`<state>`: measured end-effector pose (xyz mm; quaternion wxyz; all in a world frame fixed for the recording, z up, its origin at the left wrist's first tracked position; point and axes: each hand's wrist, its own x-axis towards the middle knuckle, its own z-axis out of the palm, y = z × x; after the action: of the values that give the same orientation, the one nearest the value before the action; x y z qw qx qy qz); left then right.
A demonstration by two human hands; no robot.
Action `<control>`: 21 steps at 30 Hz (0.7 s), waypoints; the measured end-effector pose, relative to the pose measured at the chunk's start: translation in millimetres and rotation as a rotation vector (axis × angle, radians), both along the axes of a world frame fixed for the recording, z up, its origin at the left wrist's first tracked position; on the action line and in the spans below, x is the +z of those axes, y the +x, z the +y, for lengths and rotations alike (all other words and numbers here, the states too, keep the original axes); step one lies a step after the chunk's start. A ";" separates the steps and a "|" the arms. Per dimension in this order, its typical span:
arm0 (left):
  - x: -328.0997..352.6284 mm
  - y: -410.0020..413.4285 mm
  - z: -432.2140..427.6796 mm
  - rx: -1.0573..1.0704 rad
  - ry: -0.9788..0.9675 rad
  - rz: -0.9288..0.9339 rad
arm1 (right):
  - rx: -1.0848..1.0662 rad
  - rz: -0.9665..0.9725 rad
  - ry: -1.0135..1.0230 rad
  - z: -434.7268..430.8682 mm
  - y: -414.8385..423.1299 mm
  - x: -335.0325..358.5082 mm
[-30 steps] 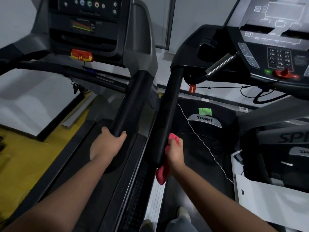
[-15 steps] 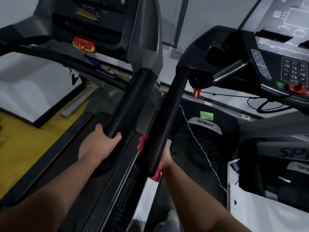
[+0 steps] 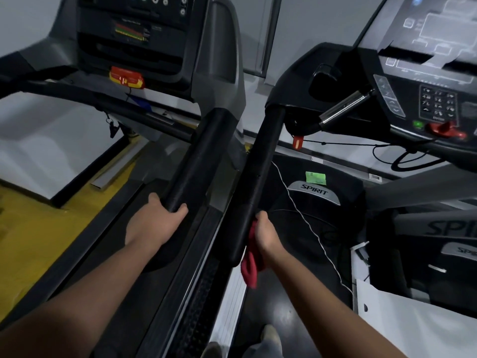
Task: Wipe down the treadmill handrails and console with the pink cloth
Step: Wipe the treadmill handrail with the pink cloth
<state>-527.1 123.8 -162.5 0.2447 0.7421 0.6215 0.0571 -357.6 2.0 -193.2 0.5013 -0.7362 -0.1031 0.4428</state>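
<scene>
Brand name "SPIRIT" reads clearly on the silver badge (image 3: 313, 192) of the black motor cover on the right treadmill. A second, larger "SPI…" marking (image 3: 452, 227), cut off at the right edge, stands on a dark frame part further right. Below it, a grey badge (image 3: 462, 250) shows "SPI…", also cut off. The keypad (image 3: 438, 104) on the right console carries characters too blurred to read. The green sticker (image 3: 315, 177) is illegible.

You have a pinkish-red cloth (image 3: 249, 264), black handrails (image 3: 254, 187), a yellow floor (image 3: 38, 228), a green sticker (image 3: 315, 177), and a red-and-yellow safety key (image 3: 126, 77).
</scene>
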 end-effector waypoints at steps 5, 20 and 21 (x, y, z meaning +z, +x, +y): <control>-2.5 -0.8 1.4 -0.004 0.009 -0.002 | 0.093 -0.324 0.013 -11.5 -8.5 20.4; -2.7 -2.0 0.6 0.001 0.034 -0.013 | 0.886 -1.443 -0.361 18.2 -46.6 54.9; -2.3 -2.3 0.1 0.002 0.035 -0.013 | 0.904 -1.464 -0.360 19.0 -48.8 52.1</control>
<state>-529.4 123.9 -164.9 0.2356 0.7452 0.6195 0.0729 -406.4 21.0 -141.2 -0.0379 -0.7920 -0.6088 0.0249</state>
